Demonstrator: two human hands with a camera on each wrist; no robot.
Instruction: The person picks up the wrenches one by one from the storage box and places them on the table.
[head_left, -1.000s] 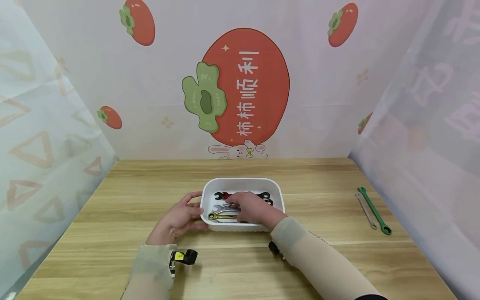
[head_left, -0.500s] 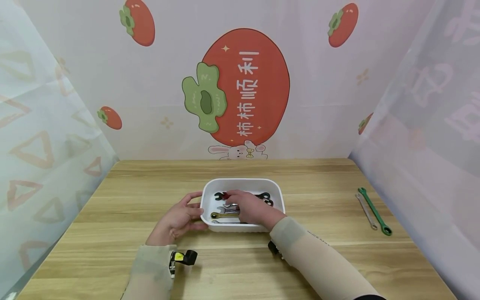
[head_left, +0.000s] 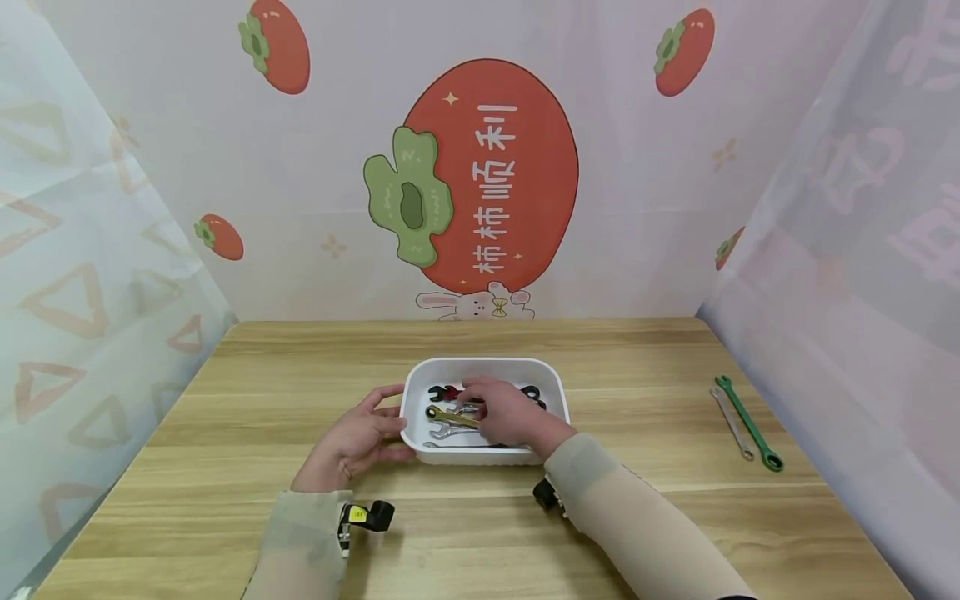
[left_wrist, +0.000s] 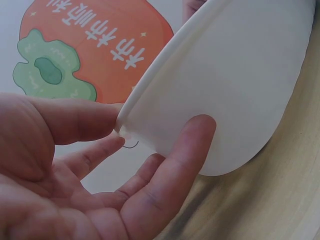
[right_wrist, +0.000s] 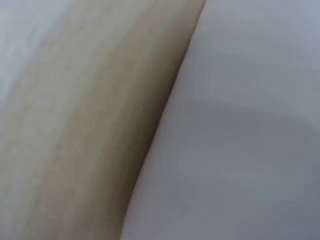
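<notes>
Near the middle of the table stands a white plastic box (head_left: pixel 491 457) with several combination wrenches in it. My left hand (head_left: pixel 358 440) steadies its left end, thumb tip at the rim and other fingers against the outer wall, as the left wrist view shows. My right hand (head_left: pixel 513 414) reaches into the box and holds a gold wrench (head_left: pixel 452 417); its ring end sticks out to the left, the rest is hidden. A silver wrench (head_left: pixel 450 431) lies just on the near side of it. Beyond are a black wrench (head_left: pixel 437 393) and a red one (head_left: pixel 452 392).
On the right side of the table lie a long green wrench (head_left: pixel 746 421) and a shorter silver-grey wrench (head_left: pixel 731 423), side by side. Printed cloth walls (head_left: pixel 330 283) enclose the wooden table (head_left: pixel 300 358). The right wrist view has only blurred close surfaces.
The gold wrench has shifted away from the near wall and now slants, its ring end farther back, in my right hand. More of the silver wrench shows. My left hand has not moved.
</notes>
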